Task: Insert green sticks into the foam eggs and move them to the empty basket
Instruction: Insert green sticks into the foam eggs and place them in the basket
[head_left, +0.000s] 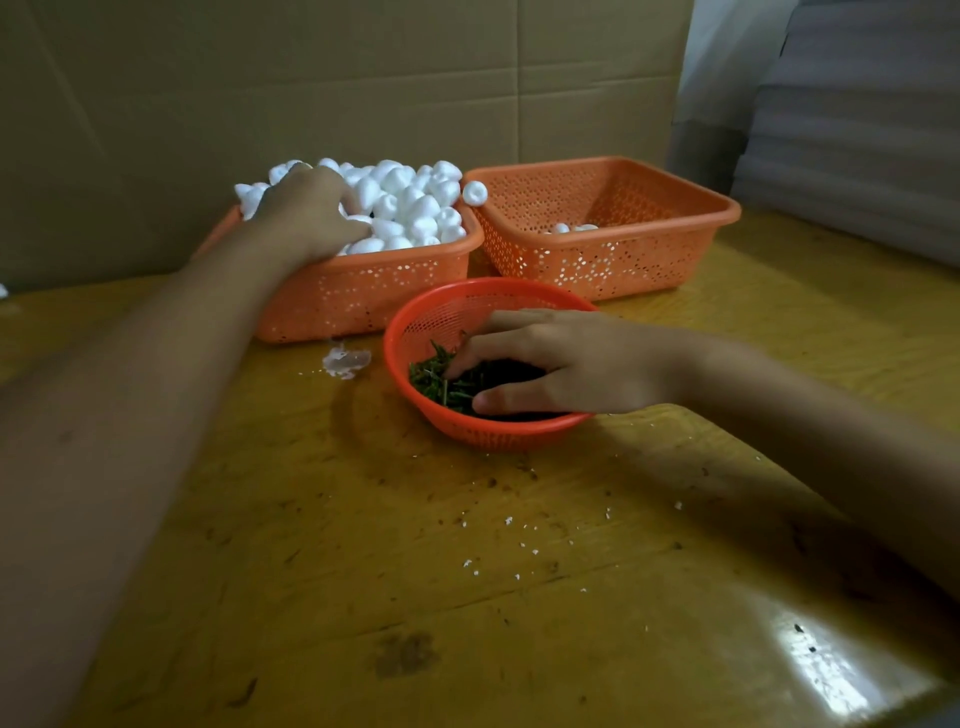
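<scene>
Foam eggs (410, 208) in two orange baskets (363, 296), one bowl (498, 434) of green sticks (434, 376).

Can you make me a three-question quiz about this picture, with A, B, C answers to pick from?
1. Where are the green sticks?
A) in the round red bowl
B) loose on the table
C) in a cardboard box

2. What colour are the foam eggs?
A) green
B) white
C) orange

3. How full is the right basket?
A) heaped
B) nearly empty
C) upside down

Answers:
1 A: the right hand reaches into them there.
2 B: the left basket is piled with white ones.
3 B: only a few eggs lie at its bottom.
</scene>
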